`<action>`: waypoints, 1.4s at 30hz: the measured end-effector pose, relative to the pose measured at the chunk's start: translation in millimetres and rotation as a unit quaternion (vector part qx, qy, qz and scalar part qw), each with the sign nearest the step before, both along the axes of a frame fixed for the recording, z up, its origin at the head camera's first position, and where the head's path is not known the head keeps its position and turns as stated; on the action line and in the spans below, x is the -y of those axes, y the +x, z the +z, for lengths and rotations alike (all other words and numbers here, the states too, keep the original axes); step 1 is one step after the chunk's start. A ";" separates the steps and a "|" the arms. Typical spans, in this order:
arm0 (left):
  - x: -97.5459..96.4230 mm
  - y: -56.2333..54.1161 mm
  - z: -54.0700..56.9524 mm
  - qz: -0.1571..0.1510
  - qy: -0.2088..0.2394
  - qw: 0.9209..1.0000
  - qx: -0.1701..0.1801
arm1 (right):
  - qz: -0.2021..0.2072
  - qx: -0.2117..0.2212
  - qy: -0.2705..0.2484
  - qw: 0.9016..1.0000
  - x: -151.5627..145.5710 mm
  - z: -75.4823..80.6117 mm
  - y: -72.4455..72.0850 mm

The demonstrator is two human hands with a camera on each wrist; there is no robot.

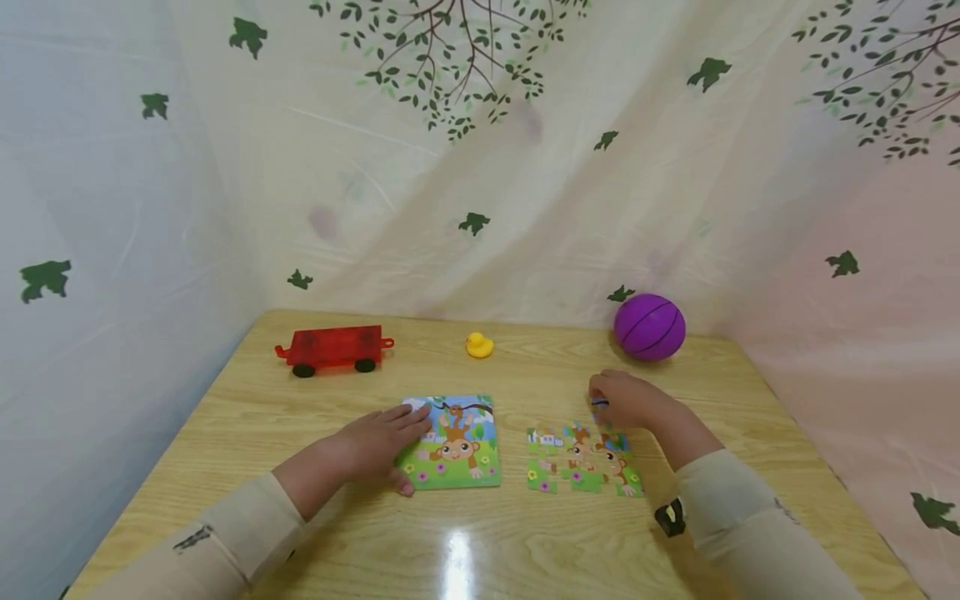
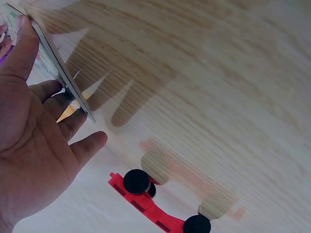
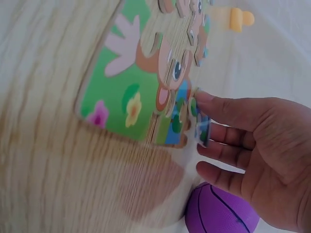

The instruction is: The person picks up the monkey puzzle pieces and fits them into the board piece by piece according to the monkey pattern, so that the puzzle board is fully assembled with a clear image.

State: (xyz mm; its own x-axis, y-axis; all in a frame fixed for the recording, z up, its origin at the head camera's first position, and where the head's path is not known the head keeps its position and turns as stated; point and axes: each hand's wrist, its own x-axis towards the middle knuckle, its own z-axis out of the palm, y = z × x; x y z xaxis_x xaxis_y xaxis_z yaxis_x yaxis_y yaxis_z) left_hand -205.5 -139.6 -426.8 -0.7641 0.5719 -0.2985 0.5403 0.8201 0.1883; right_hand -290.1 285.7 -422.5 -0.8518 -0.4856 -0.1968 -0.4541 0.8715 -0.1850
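A square monkey picture board (image 1: 457, 473) lies on the wooden table, and my left hand (image 1: 372, 444) rests on its left side with fingers spread. In the left wrist view, the thumb and fingers (image 2: 75, 124) reach along the board's edge. To the right is a partly joined jigsaw puzzle (image 1: 587, 481) of the same monkey scene, with gaps between some pieces. My right hand (image 1: 633, 406) is at the puzzle's upper right corner, pinching a small jigsaw piece (image 3: 203, 130) between thumb and fingers. That piece, bluish and green, stands against the joined pieces' edge in the right wrist view.
Along the back stand a red toy wagon (image 1: 335, 348) at left, a yellow rubber duck (image 1: 479, 346) in the middle and a purple ball (image 1: 649, 327) at right. Leaf-printed cloth (image 1: 420, 275) walls off the table's back and sides.
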 end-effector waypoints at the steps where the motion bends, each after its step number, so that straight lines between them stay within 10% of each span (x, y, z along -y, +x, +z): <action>1: 0.1 -0.2 -0.2 0.000 0.000 1.000 0.000 | 0.000 -0.002 -0.006 1.000 0.9 0.3 -0.7; 28: 1.8 -1.7 -3.5 -0.003 0.000 1.000 -0.001 | 0.018 0.146 -0.245 0.958 131.8 8.3 -8.4; 42: 3.2 -0.1 -0.8 -0.004 0.009 1.000 0.000 | 0.029 0.066 -0.145 0.987 175.7 -13.0 -9.8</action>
